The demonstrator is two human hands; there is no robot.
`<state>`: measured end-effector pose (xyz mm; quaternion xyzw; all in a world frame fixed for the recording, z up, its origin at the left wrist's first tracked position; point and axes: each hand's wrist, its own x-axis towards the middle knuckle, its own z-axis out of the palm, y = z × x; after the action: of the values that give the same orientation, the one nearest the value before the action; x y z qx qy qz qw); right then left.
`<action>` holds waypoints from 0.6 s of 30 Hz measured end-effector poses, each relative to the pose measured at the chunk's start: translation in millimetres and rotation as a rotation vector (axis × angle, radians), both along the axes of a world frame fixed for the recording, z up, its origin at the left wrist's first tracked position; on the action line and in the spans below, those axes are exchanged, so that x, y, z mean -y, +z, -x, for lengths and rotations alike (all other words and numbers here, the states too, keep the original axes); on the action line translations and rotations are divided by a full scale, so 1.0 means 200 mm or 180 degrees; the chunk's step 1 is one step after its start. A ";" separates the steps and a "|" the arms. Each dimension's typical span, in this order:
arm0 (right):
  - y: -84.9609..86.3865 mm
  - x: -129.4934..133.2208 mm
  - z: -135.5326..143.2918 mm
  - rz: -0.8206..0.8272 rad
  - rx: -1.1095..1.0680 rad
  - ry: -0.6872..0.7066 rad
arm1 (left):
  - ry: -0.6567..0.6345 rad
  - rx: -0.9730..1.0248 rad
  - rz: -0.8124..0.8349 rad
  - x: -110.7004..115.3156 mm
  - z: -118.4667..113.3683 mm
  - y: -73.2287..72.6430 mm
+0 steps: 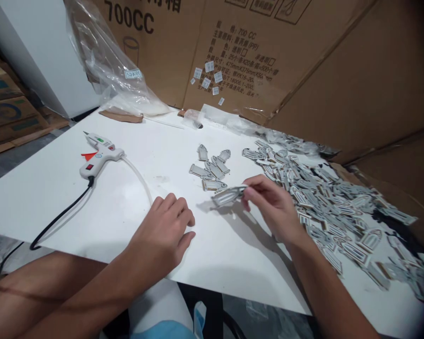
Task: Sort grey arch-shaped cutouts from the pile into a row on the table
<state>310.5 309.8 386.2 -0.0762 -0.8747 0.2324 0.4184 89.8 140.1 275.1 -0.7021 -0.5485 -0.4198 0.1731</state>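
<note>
My right hand [273, 207] pinches one end of a flat grey-and-white arch-shaped piece [229, 196] between thumb and fingers. The piece is tilted above the table and slightly blurred. Just beyond it, several similar arch-shaped pieces [214, 169] lie in a small overlapping group. My left hand [171, 228] rests on the white tabletop [155, 155], its fingers loosely bent and its thumb apart from them. Nothing shows between its thumb and fingers. A large heap of the same pieces [318, 202] spreads to the right of my right hand.
A white glue gun [101, 155] lies on the left, its black cord [61, 216] running over the front edge. A glue stick [137, 174] extends from its back. Clear plastic bags [116, 70] and large cardboard boxes [155, 47] stand along the back. Small white stickers [209, 66] dot the cardboard.
</note>
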 end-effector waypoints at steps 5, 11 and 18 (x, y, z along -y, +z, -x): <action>-0.11 0.07 0.07 0.0822 0.0725 0.0342 | -0.0159 0.0387 0.0110 0.01 0.00 0.00; -0.14 0.06 0.10 0.1137 0.0885 0.0311 | -0.0520 0.1262 0.0027 0.01 -0.01 0.02; -0.19 0.11 0.11 0.1236 0.1249 0.0873 | -0.0359 0.1792 -0.0076 0.02 -0.03 0.05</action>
<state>288.9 286.8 348.9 -0.0794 -0.8802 0.4303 0.1839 95.4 136.7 284.4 -0.5853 -0.5300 -0.6136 -0.0013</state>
